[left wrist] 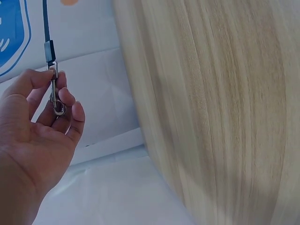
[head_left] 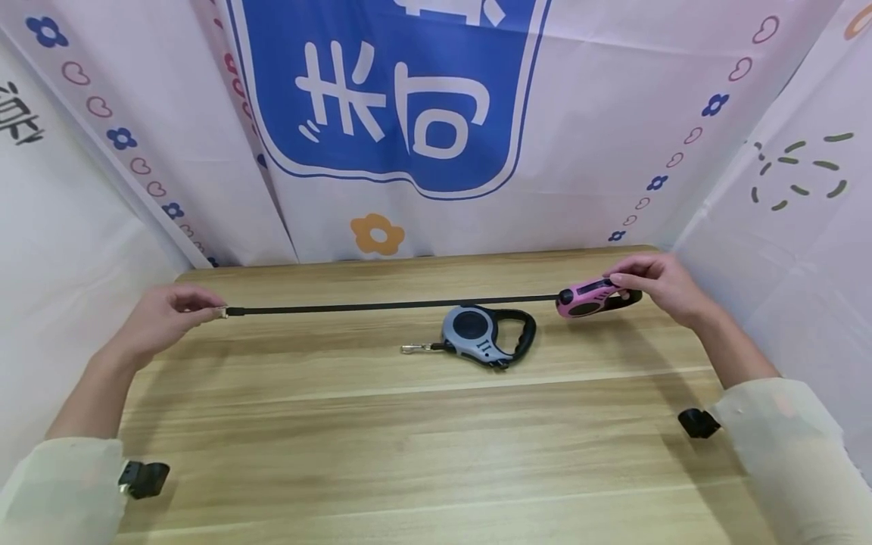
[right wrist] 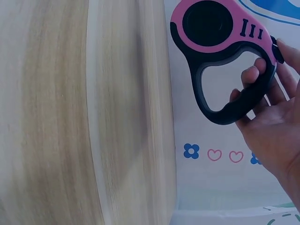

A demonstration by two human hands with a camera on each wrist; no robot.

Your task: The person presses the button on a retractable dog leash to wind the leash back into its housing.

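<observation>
A pink and black retractable dog leash (head_left: pixel 587 297) is held up at the right, its black strap (head_left: pixel 395 306) drawn out straight across the table to the left. My right hand (head_left: pixel 657 284) grips its black loop handle (right wrist: pixel 234 105), fingers curled through the loop and thumb by the button. At the other end my left hand (head_left: pixel 163 318) pinches the metal snap hook (left wrist: pixel 54 86) between thumb and fingers. Under the taut strap a grey and black retractable leash (head_left: pixel 470 333) lies flat on the table, its metal clip (head_left: pixel 414 348) pointing left.
The wooden table (head_left: pixel 409 454) has rounded far corners. White printed cloth (head_left: pixel 545 204) hangs close behind it, with more cloth on both sides. Small black wrist cameras (head_left: pixel 698 423) stick out from both sleeves.
</observation>
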